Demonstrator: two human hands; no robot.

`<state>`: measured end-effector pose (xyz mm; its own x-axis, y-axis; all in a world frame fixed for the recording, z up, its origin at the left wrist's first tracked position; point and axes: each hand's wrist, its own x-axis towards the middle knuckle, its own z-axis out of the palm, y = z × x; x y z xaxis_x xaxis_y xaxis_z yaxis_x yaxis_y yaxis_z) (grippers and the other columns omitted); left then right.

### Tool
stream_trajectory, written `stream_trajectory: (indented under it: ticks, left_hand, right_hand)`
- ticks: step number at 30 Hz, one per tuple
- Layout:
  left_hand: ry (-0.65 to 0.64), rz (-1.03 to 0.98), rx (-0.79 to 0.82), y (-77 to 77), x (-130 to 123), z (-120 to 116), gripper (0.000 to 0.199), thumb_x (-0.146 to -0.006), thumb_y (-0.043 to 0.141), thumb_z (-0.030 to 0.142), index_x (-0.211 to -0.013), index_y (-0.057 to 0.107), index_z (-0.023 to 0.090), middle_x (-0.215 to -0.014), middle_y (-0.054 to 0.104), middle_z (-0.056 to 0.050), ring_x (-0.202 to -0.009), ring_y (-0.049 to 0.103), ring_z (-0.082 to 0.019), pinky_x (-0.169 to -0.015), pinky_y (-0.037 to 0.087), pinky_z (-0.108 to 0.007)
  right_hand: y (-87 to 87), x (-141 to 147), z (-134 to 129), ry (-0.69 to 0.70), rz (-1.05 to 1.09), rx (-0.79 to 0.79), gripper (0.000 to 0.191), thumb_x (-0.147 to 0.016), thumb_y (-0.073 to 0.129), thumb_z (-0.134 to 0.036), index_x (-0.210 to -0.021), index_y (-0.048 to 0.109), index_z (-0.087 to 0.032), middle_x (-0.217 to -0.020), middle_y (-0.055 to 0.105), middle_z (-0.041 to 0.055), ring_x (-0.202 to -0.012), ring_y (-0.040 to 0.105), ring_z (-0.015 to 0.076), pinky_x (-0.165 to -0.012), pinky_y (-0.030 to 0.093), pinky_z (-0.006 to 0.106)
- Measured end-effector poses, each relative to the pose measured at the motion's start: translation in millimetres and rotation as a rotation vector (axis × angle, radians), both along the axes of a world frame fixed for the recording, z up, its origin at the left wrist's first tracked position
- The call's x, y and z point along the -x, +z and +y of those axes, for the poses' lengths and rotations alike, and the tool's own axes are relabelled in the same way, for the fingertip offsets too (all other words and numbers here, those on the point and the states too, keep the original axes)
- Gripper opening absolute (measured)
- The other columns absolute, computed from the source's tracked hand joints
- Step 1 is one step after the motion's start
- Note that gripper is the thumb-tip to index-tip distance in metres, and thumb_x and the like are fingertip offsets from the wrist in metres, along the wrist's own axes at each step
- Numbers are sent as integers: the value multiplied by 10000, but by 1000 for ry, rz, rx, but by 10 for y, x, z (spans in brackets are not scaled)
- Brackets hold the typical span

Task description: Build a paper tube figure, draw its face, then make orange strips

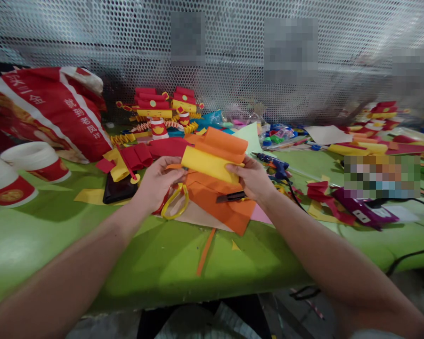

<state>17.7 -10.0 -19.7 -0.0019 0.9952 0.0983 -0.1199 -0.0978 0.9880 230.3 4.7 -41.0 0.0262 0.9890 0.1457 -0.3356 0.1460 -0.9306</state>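
Between my two hands is a rolled paper piece [212,165], yellow in front with an orange roll [226,145] behind it. My left hand [160,181] pinches its left end. At the right end, my right hand [252,176] grips it with the thumb across the yellow face. Below lie orange paper sheets [229,207] with a dark cutter-like tool [230,197] on top. Yellow-handled scissors [175,202] rest just under my left hand, their blades hidden. A narrow orange strip [206,252] lies nearer the table's front edge.
Paper cups [35,160] and a red bag [53,110] stand on the left of the green table [137,263]. Finished red-and-yellow paper figures [153,106] are at the back. A blue glue gun [273,165] and a purple packet [365,207] lie right, with a black cord [410,249].
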Motion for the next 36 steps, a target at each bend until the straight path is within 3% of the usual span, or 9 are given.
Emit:
stream_trajectory:
  ticks: [4,6,9,15,18,22,27,31,36]
  left_hand:
    - [177,552,-186,74,89,7,99,-642,624,234,-740,615,228,-684,629,-12,-656,592,-191,-664,438,-309]
    - [117,865,-258,102,103,-17,34,-664,598,260,-677,613,232,-694,625,-31,-685,589,-218,-694,417,-325]
    - [-69,1225,-216,109,89,-77,113,-683,586,330,-641,604,226,-669,599,-59,-677,593,-266,-682,412,-363]
    - [-204,1607,-170,52,103,-162,303,-767,489,369,-954,637,183,-939,612,-179,-769,630,-350,-656,443,-413]
    - [-157,1565,-143,28,137,-145,413,-761,510,420,-1040,630,140,-879,612,-198,-779,627,-393,-684,440,-446]
    - [-136,1388,-76,11,169,-89,520,-680,611,430,-1132,615,173,-681,605,-123,-720,627,-381,-713,429,-446]
    - [-118,1408,-62,-14,163,-24,568,-686,570,354,-1224,553,173,-803,652,-178,-791,627,-415,-684,435,-457]
    - [-20,1412,-3,53,112,-21,547,-664,596,399,-1160,577,171,-851,672,-193,-796,625,-438,-641,439,-455]
    - [151,1054,-189,160,109,-38,392,-666,619,299,-1054,651,260,-866,706,-71,-847,643,-320,-744,436,-363]
  right_hand:
    - [24,-91,69,-125,46,20,342,-452,818,-288,-740,641,-231,-738,723,-23,-788,685,198,-711,562,347]
    - [44,-139,97,-161,80,29,347,-451,811,-278,-743,628,-233,-733,720,-33,-768,687,191,-688,566,338]
    - [74,-193,118,-178,105,45,363,-463,800,-270,-774,616,-242,-722,716,-42,-723,691,190,-632,567,323]
    - [81,-256,133,-173,103,69,381,-505,789,-266,-836,603,-241,-746,714,-29,-717,691,194,-596,566,312]
    - [74,-276,138,-170,83,63,363,-531,782,-280,-838,592,-248,-754,709,-32,-747,690,197,-594,571,312]
    - [86,-278,134,-186,103,66,332,-531,780,-266,-800,587,-246,-741,707,-35,-743,684,183,-552,558,275]
    - [107,-260,122,-223,136,74,311,-517,779,-251,-739,562,-237,-706,699,-45,-704,674,159,-508,538,235]
    - [115,-266,120,-238,131,50,325,-527,780,-275,-746,543,-244,-730,698,-40,-749,679,181,-568,566,283]
    - [143,-283,119,-259,182,37,300,-539,759,-257,-743,539,-244,-759,696,-38,-765,679,187,-588,573,299]
